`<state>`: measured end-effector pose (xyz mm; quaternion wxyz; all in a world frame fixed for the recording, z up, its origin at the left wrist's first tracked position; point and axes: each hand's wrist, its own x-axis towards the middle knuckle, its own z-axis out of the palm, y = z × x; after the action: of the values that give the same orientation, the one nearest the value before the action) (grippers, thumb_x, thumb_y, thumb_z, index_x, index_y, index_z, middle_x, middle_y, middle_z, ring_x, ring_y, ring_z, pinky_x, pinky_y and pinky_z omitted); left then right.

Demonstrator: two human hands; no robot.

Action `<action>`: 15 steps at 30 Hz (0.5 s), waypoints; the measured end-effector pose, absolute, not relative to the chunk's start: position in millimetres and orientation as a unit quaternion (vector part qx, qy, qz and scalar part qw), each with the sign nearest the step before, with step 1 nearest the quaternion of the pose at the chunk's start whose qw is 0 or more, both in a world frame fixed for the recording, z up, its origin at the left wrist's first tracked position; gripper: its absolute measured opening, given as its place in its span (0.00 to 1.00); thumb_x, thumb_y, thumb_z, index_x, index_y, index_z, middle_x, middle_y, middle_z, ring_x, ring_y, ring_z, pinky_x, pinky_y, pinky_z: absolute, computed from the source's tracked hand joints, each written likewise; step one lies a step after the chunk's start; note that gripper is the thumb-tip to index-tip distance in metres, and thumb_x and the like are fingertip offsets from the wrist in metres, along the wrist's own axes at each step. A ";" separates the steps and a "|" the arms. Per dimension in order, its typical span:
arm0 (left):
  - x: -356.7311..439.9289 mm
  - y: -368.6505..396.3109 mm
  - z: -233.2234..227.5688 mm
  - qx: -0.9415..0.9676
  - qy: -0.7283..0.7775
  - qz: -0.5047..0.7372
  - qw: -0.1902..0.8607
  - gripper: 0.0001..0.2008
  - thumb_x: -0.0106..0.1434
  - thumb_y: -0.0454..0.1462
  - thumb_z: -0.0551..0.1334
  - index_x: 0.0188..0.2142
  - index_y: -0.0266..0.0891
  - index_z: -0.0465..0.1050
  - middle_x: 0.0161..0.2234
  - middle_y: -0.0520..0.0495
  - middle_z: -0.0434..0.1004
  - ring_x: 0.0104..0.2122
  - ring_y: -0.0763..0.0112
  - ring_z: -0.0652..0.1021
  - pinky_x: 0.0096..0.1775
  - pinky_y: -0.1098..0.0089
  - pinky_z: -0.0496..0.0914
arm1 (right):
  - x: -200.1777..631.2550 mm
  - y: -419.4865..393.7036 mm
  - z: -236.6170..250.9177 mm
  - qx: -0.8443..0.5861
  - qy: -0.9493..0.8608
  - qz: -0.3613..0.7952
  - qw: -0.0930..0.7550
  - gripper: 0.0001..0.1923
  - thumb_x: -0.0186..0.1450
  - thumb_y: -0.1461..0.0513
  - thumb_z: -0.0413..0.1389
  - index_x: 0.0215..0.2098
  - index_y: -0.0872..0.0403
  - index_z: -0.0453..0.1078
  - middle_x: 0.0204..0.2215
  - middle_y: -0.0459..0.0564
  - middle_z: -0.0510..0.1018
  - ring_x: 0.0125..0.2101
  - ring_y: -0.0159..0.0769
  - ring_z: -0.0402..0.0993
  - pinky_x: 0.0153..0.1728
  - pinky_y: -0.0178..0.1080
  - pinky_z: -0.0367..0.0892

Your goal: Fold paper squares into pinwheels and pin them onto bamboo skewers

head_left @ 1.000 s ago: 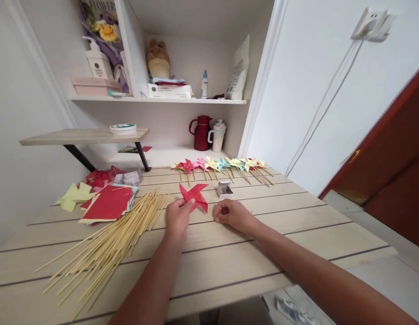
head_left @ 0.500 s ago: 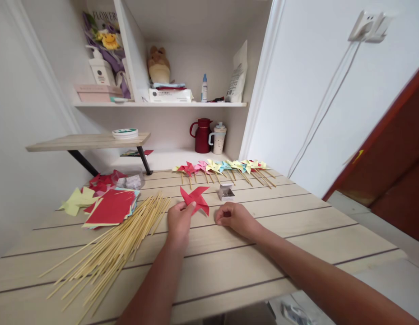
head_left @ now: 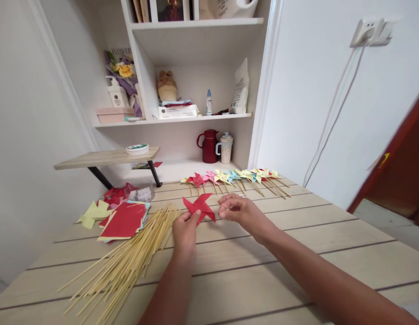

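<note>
My left hand (head_left: 185,229) pinches a red paper pinwheel (head_left: 203,204) between thumb and fingers, its blades facing up. Just to its right, my right hand (head_left: 242,214) has thumb and forefinger drawn together close to a blade. Whatever those fingertips hold, if anything, is too small to make out. The small open box seen earlier is now hidden behind my right hand. A loose fan of thin wooden sticks (head_left: 135,253) lies left of my left hand, beside a stack of coloured paper squares (head_left: 124,220) with a red one on top.
Several finished pinwheels on sticks (head_left: 243,176) lie in a row along the table's back. At back left are folded paper pieces (head_left: 96,212) and a clear plastic container (head_left: 141,194) under a small raised shelf (head_left: 104,158). A red jug (head_left: 209,146) and a cup (head_left: 226,148) stand behind.
My right hand has lifted from beside the small box and come in next to the pinwheel, covering the box. My left hand still holds the pinwheel. The camera view has tilted up.
</note>
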<state>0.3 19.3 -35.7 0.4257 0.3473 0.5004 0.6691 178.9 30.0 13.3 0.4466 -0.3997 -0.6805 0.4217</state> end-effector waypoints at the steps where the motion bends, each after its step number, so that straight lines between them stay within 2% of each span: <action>1: -0.7 19.7 -35.4 0.343 0.497 0.675 0.424 0.19 0.45 0.45 0.73 0.34 0.33 0.83 0.32 0.40 0.84 0.33 0.58 0.80 0.40 0.62 0.71 | 174.0 30.8 13.4 -0.398 -0.677 0.424 0.452 0.05 0.54 0.58 0.66 0.25 0.52 0.78 0.46 0.52 0.74 0.50 0.45 0.70 0.48 0.43 0.63; 5: -2.3 20.1 -31.9 0.351 0.496 0.684 0.403 0.18 0.49 0.46 0.71 0.34 0.34 0.82 0.32 0.41 0.84 0.33 0.60 0.80 0.39 0.63 0.70 | 159.1 34.4 8.7 -0.387 -0.663 0.434 0.472 0.05 0.54 0.59 0.66 0.26 0.52 0.78 0.50 0.54 0.72 0.55 0.47 0.67 0.54 0.46 0.61; 10: 1.2 18.0 -28.1 0.410 0.496 0.678 0.357 0.13 0.53 0.43 0.68 0.34 0.36 0.83 0.35 0.42 0.84 0.37 0.58 0.80 0.41 0.63 0.70 | 155.5 35.4 5.2 -0.362 -0.653 0.440 0.499 0.05 0.54 0.58 0.65 0.26 0.51 0.77 0.52 0.53 0.72 0.56 0.48 0.66 0.54 0.46 0.62; 12: 3.1 17.3 -27.4 0.438 0.495 0.672 0.335 0.12 0.55 0.42 0.67 0.35 0.37 0.83 0.36 0.43 0.84 0.39 0.58 0.79 0.43 0.63 0.70 | 156.8 34.0 5.8 -0.354 -0.663 0.426 0.504 0.06 0.55 0.58 0.65 0.26 0.51 0.77 0.48 0.51 0.75 0.53 0.47 0.68 0.54 0.45 0.61; 15: 5.7 16.4 -26.6 0.479 0.498 0.662 0.290 0.10 0.56 0.41 0.66 0.35 0.40 0.83 0.38 0.44 0.83 0.40 0.59 0.79 0.45 0.64 0.69 | 158.9 31.0 6.3 -0.340 -0.676 0.422 0.498 0.07 0.57 0.58 0.63 0.26 0.52 0.74 0.35 0.47 0.78 0.41 0.41 0.72 0.48 0.42 0.62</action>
<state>5.7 16.4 -26.6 0.2904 0.4790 0.4981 0.6619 158.9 31.0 6.3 0.4985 -0.3405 -0.6761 0.4225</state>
